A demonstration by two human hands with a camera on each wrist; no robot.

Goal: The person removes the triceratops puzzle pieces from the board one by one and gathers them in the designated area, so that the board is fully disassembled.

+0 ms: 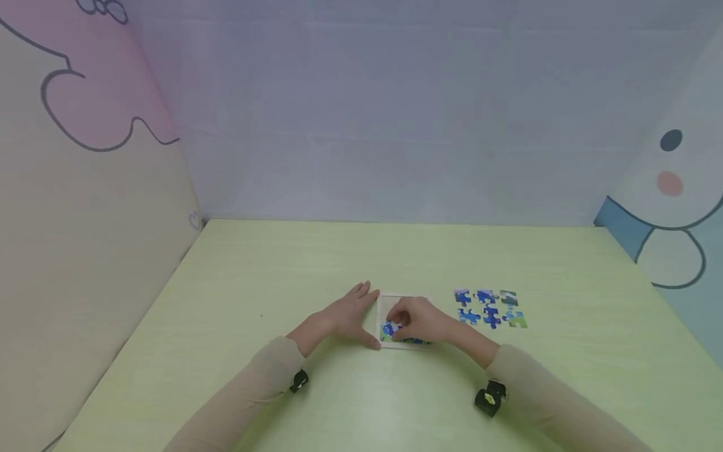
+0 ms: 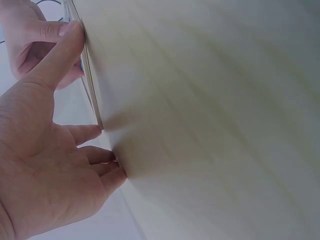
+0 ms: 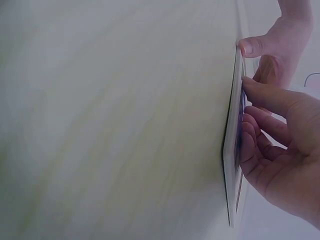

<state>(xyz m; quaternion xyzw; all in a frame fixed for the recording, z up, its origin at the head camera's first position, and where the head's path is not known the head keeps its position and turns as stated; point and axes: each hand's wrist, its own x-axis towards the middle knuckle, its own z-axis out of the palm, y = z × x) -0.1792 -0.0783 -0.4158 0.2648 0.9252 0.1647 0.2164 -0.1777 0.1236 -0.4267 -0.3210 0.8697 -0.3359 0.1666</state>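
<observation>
A small white-rimmed puzzle tray [image 1: 403,347] lies on the table, with joined blue and green jigsaw pieces [image 1: 386,334] along its near part. My left hand [image 1: 351,317] rests beside it, fingers extended, the thumb touching the near left corner and a fingertip at the far left corner. Over the tray, my right hand [image 1: 420,321] has its thumb and fingers curled down at a puzzle piece [image 1: 397,328], which it seems to pinch against the lower row. The right hand covers much of the tray's right side. In the right wrist view, its fingertips touch the tray's surface [image 3: 231,150].
Several loose jigsaw pieces [image 1: 490,314] lie in two rows on the table to the right of the tray. The pale green table [image 1: 271,263] meets a grey-blue backdrop [image 1: 361,125] behind. Printed side panels [image 1: 672,251] stand left and right.
</observation>
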